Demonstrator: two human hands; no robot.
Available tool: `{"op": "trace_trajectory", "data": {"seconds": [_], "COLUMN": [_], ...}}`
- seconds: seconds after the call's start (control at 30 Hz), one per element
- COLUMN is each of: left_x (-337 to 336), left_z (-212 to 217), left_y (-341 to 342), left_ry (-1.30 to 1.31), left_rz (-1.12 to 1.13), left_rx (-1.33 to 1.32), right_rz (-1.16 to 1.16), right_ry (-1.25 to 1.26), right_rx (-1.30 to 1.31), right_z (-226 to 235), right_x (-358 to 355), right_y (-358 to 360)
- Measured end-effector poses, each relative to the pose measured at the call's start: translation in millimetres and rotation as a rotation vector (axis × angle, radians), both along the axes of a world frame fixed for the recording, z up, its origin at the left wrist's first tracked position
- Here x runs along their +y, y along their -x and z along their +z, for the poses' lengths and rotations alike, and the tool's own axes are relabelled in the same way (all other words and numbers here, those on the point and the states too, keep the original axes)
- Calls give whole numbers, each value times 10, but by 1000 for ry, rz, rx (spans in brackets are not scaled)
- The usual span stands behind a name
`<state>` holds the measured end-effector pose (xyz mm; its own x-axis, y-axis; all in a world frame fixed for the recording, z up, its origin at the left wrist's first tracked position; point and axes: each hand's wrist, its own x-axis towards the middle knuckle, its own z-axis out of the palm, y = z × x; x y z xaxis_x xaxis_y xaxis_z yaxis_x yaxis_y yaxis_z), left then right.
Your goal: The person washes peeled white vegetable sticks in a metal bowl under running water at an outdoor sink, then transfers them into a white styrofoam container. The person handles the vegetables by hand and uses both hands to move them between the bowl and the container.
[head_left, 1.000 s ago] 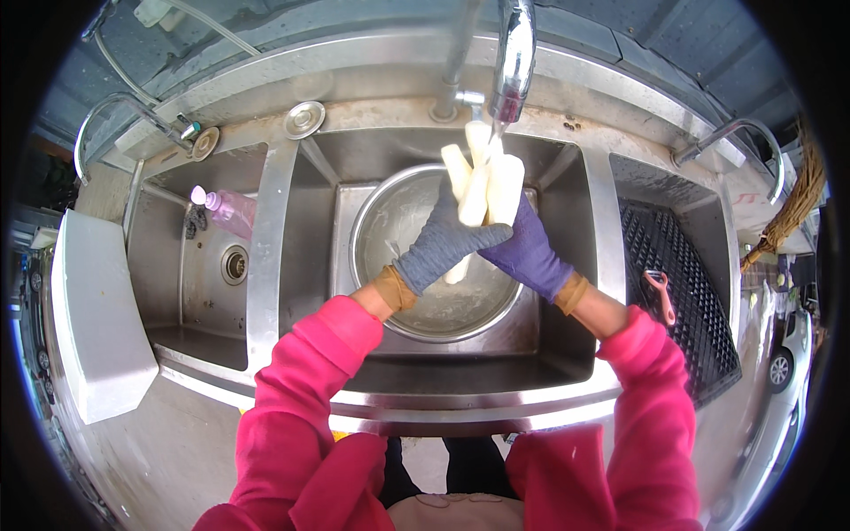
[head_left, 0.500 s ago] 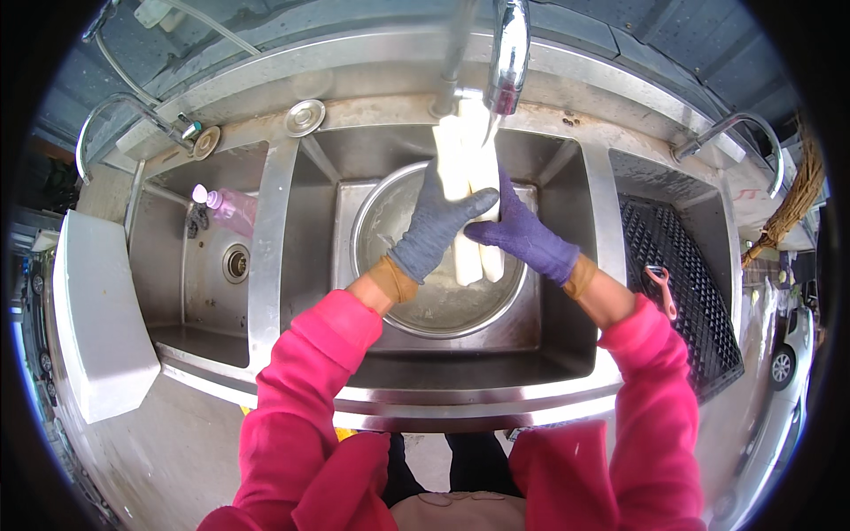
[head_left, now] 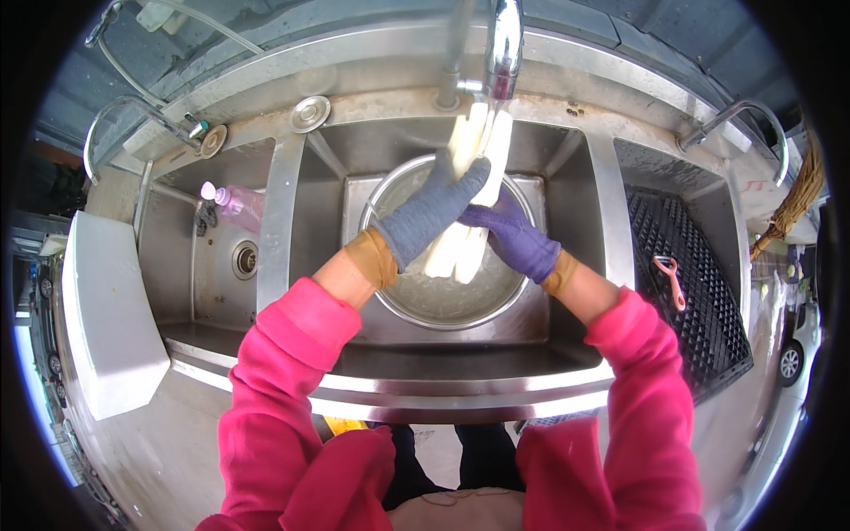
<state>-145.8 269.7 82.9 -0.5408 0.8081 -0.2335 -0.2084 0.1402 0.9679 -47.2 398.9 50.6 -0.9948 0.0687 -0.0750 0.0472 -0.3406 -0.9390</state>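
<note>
Several long white peeled root vegetables [head_left: 458,254] lie bundled at a tilt under the chrome faucet [head_left: 504,49], their far ends just below its spout. My left hand [head_left: 431,211], in a grey glove, lies over the bundle from the left with its thumb across the top. From the right, my right hand [head_left: 516,232] in a purple glove grips the same bundle; some of its fingers are hidden beneath. Below them, a round metal basin [head_left: 398,303] with water in it sits in the middle sink [head_left: 443,361].
In the left sink are a pink bottle [head_left: 241,208] and a dark scrubber [head_left: 205,218]. A white foam box [head_left: 111,319] stands left of it. The right sink has a black slotted mat [head_left: 686,296] with a pink peeler [head_left: 671,281] on it. A drain cover [head_left: 310,113] lies on the back ledge.
The bundle has tilted, its near ends swinging left. My left hand has turned further over it, and my right hand has shifted slightly lower along its side.
</note>
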Motion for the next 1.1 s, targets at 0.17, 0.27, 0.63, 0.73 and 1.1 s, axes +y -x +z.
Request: {"op": "trace_trajectory", "data": {"seconds": [0.17, 0.27, 0.63, 0.73, 1.1], "left_x": [-51, -99, -150, -158, -287], "left_z": [-110, -113, 167, 107, -130], "left_y": [180, 186, -63, -150, -445], "left_ry": [-9, 223, 452, 341, 105], "left_rz": [-71, -59, 22, 58, 224], "left_rx": [246, 916, 990, 1135, 1180], "right_rz": [-16, -4, -87, -12, 47], "right_ry": [260, 492, 764, 722, 95], "right_rx": [-62, -112, -211, -268, -95], "right_z": [-116, -189, -266, -150, 22], "right_x": [41, 59, 129, 236, 317], "right_y": [80, 105, 76, -68, -221]}}
